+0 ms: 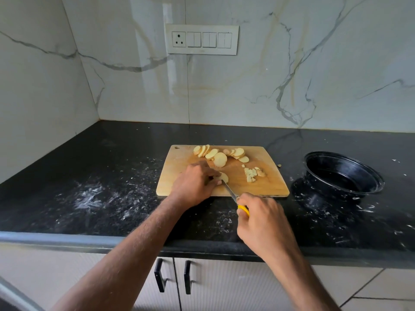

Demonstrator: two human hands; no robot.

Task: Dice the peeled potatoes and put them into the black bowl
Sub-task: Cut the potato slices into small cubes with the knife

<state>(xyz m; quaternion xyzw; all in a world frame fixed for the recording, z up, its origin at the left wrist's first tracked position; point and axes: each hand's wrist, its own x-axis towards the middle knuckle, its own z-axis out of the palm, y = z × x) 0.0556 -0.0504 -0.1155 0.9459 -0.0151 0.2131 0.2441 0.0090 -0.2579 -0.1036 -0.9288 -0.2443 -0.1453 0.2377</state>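
While my left hand [195, 184] curls over a potato slice [222, 176] on the wooden cutting board [265, 187], pinning it with bent fingertips, my right hand [261, 217] grips the yellow handle of a knife [233, 197] just off the board's near edge. From that right hand the blade runs forward and to the left, its tip meeting the slice right beside my left fingertips. Beyond my left hand, along the far edge of the board, lie overlapping round potato slices [219, 154] in a loose row. Ahead of my right hand and a little to its right sits a small heap of diced potato pieces [252, 173], still on the board. Farther right of that hand, off the board and apart from it, the black bowl [341, 173] rests on the dark countertop [101, 198]; I see no potato in the part of its inside that shows. White smears speckle the counter to the left of my left hand and around the bowl. One small scrap [279, 166] lies on the counter just beside the board's right edge.
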